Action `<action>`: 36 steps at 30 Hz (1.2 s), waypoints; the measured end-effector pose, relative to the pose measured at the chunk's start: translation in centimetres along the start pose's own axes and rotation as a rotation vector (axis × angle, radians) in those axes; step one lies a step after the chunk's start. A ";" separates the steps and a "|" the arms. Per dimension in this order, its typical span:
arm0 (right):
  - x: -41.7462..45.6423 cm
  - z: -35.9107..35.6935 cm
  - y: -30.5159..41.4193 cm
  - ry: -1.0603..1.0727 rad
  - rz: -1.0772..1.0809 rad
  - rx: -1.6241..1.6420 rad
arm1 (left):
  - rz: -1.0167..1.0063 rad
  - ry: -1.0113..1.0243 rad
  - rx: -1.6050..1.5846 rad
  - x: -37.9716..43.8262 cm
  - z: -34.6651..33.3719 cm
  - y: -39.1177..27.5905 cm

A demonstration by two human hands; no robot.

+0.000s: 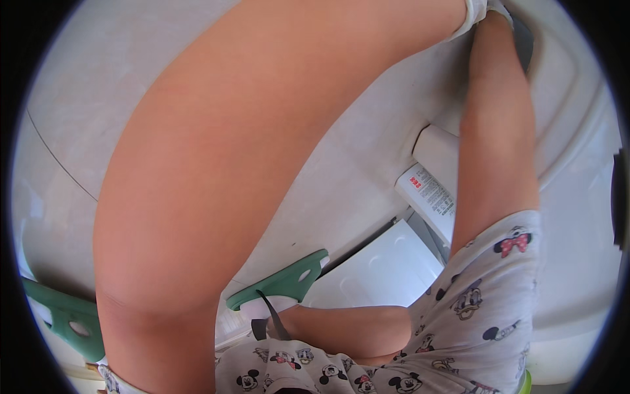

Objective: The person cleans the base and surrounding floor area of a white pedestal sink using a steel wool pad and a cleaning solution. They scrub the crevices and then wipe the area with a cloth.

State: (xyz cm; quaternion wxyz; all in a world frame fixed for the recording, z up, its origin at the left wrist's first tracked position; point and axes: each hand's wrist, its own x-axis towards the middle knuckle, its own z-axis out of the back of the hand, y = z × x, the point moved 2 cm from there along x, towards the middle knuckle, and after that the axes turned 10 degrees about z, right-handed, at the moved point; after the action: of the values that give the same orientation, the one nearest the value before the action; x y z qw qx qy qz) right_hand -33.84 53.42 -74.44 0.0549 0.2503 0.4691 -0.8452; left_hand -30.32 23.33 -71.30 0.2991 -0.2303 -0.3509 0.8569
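Note:
Both hands are out of view past the top right edge. Two bare forearms reach up there, each ending in a pale, thin glove-like cuff: the left cuff (474, 18) and the right cuff (501, 14) lie close together. What the hands touch is hidden. Below the forearms is a light floor (339, 192). A white container (427, 197) with red and dark print lies near the right forearm, against a pale rounded object (435, 147).
Green-and-white plastic footwear (280, 285) shows at lower centre, another green piece (69, 315) at lower left. A glossy white panel (384, 268) stands by the container. A large white moulded surface (566, 236) curves along the right, with a dark grey object (525, 47) at its top.

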 end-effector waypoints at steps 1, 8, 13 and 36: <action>-0.3 -0.3 -0.4 0.009 -0.012 0.003 | -0.009 -0.004 -0.005 0.1 0.1 -0.3; -0.7 0.9 -1.0 0.097 -0.070 0.019 | -0.045 -0.039 -0.036 -0.4 -0.1 0.2; -3.8 1.2 2.1 0.106 -0.314 0.246 | -0.022 -0.036 -0.037 -0.3 -0.6 -0.2; 2.3 -7.8 -9.4 0.016 -0.199 0.124 | -0.078 -0.110 -0.017 1.5 -0.5 -0.4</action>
State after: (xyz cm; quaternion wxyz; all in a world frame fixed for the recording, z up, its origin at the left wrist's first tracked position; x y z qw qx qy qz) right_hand -36.07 65.35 -71.69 -0.0487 0.2123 0.4387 -0.8718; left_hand -30.96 24.82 -71.58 0.3106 -0.1715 -0.3830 0.8529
